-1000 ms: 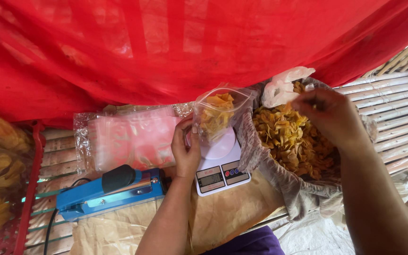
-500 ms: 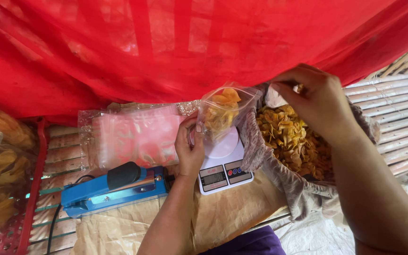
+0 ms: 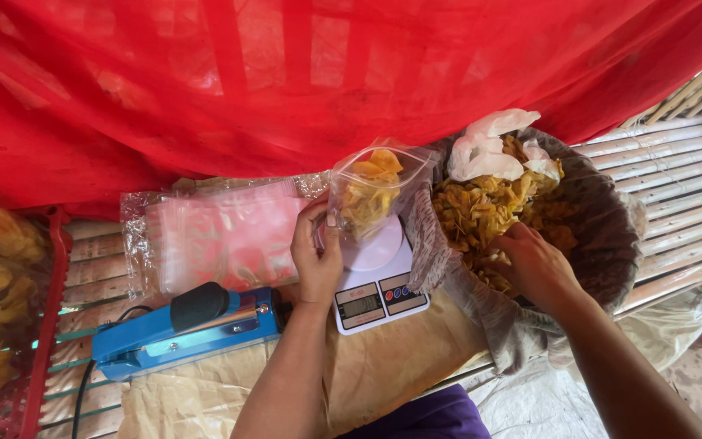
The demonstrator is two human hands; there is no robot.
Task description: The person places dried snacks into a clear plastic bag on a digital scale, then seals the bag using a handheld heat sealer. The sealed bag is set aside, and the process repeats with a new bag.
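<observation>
Under a red cloth (image 3: 286,81), on a slatted bamboo bench (image 3: 676,187), the left hand (image 3: 318,256) pinches the side of a clear plastic bag (image 3: 371,191) partly filled with yellow chips, holding it upright on the white plate of a small kitchen scale (image 3: 379,280). Just right of the scale, the right hand (image 3: 534,264) is inside a cloth-lined basket (image 3: 603,236), fingers curled down into the heap of chips (image 3: 489,211); whether it grips any cannot be told. White crumpled plastic (image 3: 489,150) lies at the basket's far side. Left of the scale are a stack of pink-tinted empty bags (image 3: 221,240) and a blue heat sealer (image 3: 180,329) on brown paper (image 3: 383,374).
</observation>
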